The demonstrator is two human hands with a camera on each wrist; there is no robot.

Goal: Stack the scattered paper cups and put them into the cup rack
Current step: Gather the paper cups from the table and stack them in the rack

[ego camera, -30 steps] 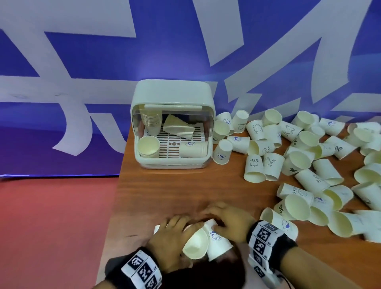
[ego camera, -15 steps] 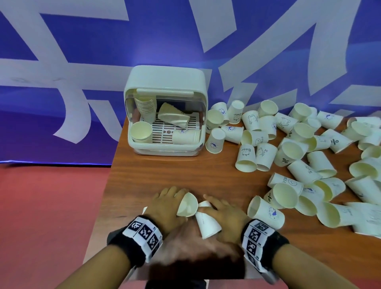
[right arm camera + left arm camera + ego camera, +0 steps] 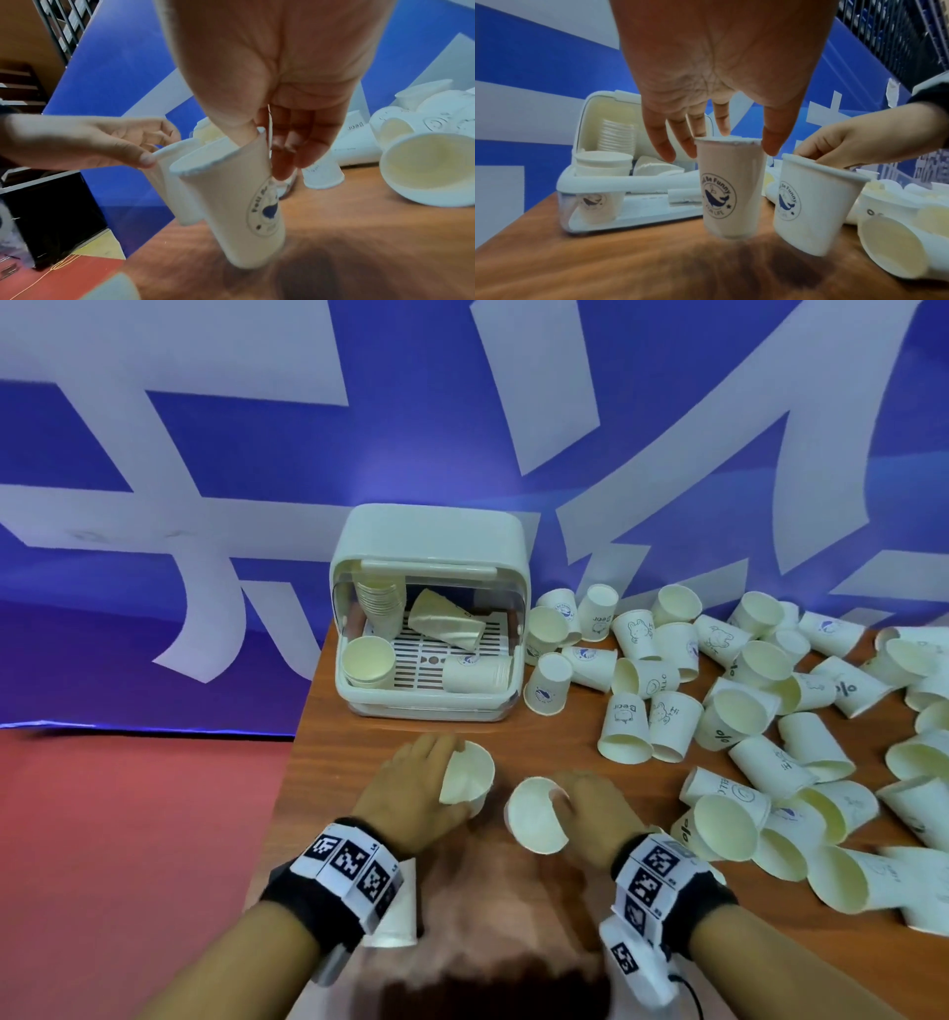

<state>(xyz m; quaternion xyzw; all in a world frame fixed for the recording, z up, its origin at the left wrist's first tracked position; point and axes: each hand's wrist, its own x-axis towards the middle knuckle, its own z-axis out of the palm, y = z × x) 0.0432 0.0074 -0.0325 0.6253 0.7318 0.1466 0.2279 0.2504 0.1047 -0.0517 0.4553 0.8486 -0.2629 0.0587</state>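
Note:
My left hand [image 3: 434, 765] pinches a white whale-logo paper cup [image 3: 729, 186] by its rim, upright just above the wooden table [image 3: 359, 737]. Beside it my right hand [image 3: 567, 788] holds a second whale-logo cup [image 3: 236, 203], thumb inside the rim and fingers outside; this cup is tilted. The two cups hang a little apart in front of the cup rack [image 3: 429, 541]. The rack is a cream box with its lid up, holding a tall stack of cups [image 3: 380, 603], a short stack [image 3: 367, 662] and two cups on their sides.
Several loose paper cups [image 3: 744, 711] lie scattered over the right half of the table, the nearest [image 3: 724, 827] close to my right wrist. One more cup [image 3: 395, 914] lies under my left wrist at the table's front-left edge. A blue-and-white banner stands behind.
Both hands have moved forward toward the rack. The two cups, pressed together low on the table before, are now lifted by their rims and held apart.

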